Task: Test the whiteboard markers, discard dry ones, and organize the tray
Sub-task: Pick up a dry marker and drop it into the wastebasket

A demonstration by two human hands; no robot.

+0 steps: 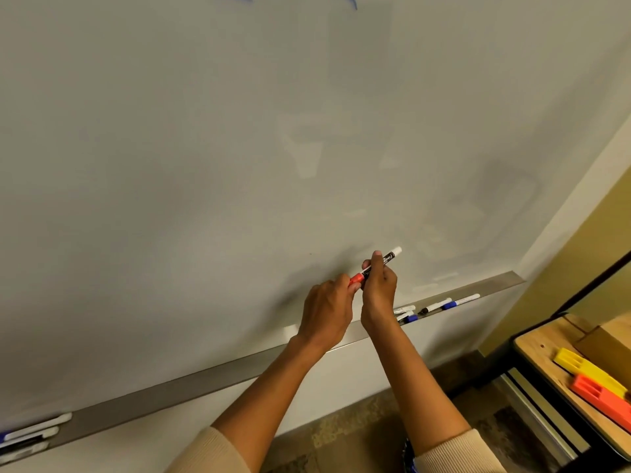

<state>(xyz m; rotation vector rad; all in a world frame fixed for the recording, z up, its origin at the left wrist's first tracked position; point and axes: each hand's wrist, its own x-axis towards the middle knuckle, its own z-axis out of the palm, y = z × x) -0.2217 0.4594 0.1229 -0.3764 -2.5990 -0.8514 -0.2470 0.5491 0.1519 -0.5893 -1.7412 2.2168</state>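
Both hands are closed around one marker point(375, 266) in front of the whiteboard point(205, 165). The left hand point(329, 307) pinches the red cap point(356, 278) at the lower end. The right hand point(379, 288) wraps its fingers around the white body, with the thumb up along it. The marker tilts, and its white end points up and to the right, close to the board. Below the hands runs the long grey tray point(205, 384). Just to the right of the right hand, a few markers point(440, 304) with blue and black caps lie in the tray. More markers point(32, 435) lie at the far left end of the tray, well apart from the hands. At the right stands a wooden counter point(546, 367) with a yellow block point(585, 370) and an orange block point(602, 399) lying side by side.
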